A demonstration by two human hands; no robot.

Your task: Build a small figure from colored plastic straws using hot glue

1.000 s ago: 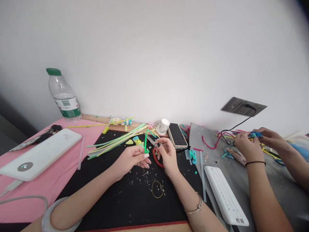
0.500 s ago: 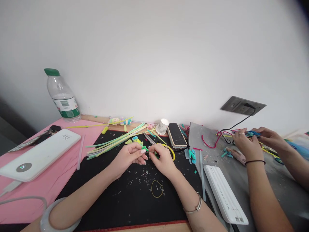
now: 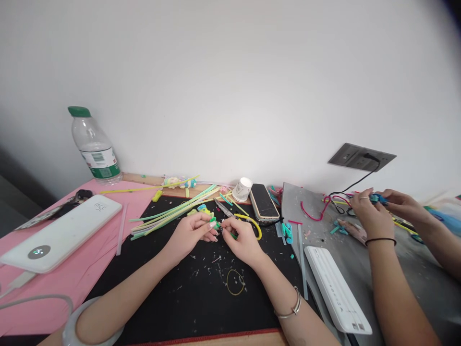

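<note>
Near the middle of the black mat, my left hand (image 3: pixel 192 233) is closed in a pinch on a small green pipe-cleaner piece (image 3: pixel 215 222). My right hand (image 3: pixel 242 238) is closed close beside it, fingertips at the same piece; a bit of green shows beneath its fingers. Most of the piece is hidden by the fingers. Just behind the hands lie scissors (image 3: pixel 224 208), a yellow-and-blue twisted figure (image 3: pixel 204 209) and a bent yellow pipe cleaner (image 3: pixel 256 226). A bundle of pastel pipe cleaners (image 3: pixel 162 219) stretches to the left.
A paper cup (image 3: pixel 242 189) and a phone (image 3: pixel 264 202) stand near the wall. At left are a bottle (image 3: pixel 99 156) and a white power bank (image 3: pixel 65 233). A rubber band (image 3: pixel 235 282) lies in front. To the right, another person's hands (image 3: pixel 374 211) hold something blue beside a white device (image 3: pixel 336 288).
My hands stay almost in place, fingers shifting slightly around the green piece, with a small dark gap now between the fingertips. The view has moved a little.
</note>
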